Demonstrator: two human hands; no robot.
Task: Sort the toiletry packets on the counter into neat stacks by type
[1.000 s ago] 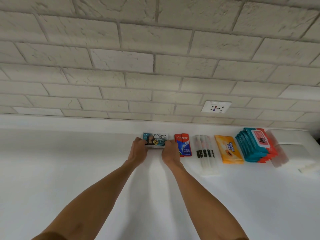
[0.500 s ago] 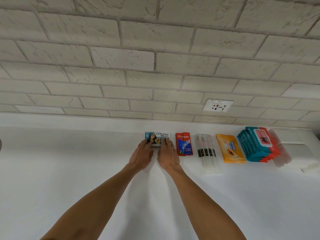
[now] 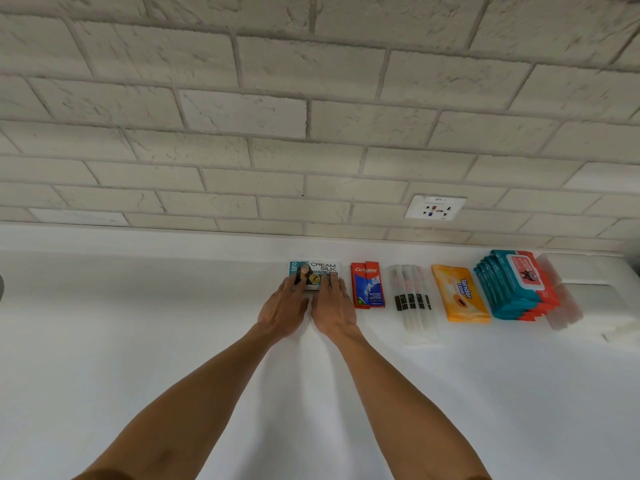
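- The tabletop (image 3: 138, 341) was plain white and smooth, and it ran back to a wall of pale painted brick (image 3: 311, 116).
- A white socket plate (image 3: 435, 207) sat on that wall, above and to the right of the Cream Silk stack (image 3: 323, 268), with small print on it too fine to read.
- The Cream Silk stack lay flat near the wall. "CREAM SILK" was readable on its top packet, with a "2" at the left corner and "HAIR FALL" just below (the rest was covered by fingers).
- Its long side ran left to right along the wall, with the print upright to the wearer.
- The left hand (image 3: 284, 306) and right hand (image 3: 334, 306) lay side by side, palms down and fingers straight, with the fingertips resting on the stack's near part. Neither pinched anything.
- Just right of the stack lay red and blue Colgate packets (image 3: 367, 285), their long axis running from the wall toward the wearer.
- Further right were clear-wrapped sticks with black bands (image 3: 412, 299), laid the same way.
- Beyond those lay an orange Tender Love pack (image 3: 459, 294), slightly slanted.
- Furthest right of the stack were fanned teal and red wipe packs (image 3: 512, 285), their label too blurred to read.
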